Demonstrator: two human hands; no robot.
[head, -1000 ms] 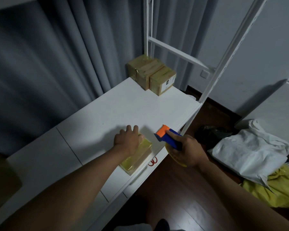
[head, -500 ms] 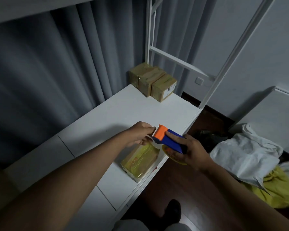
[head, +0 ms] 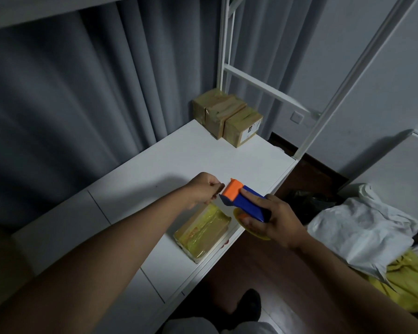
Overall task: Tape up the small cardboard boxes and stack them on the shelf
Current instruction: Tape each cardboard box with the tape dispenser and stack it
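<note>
- We are wrapping our right hand around the blue body of the tape dispenser, its grip curled firmly about it, the orange head pointing toward the left.
- We are pinching with our left hand at the dispenser's toothed edge, apparently catching the tape end, though the tape itself is too faint to tell.
- We are judging this as drawing out a fresh strip; next we would need to pull it over the box and press it down.
- The small cardboard box is lying flat below our hands at the shelf edge, its top glossy with yellowish tape.
- Taped boxes are sitting together at the far corner.
</note>
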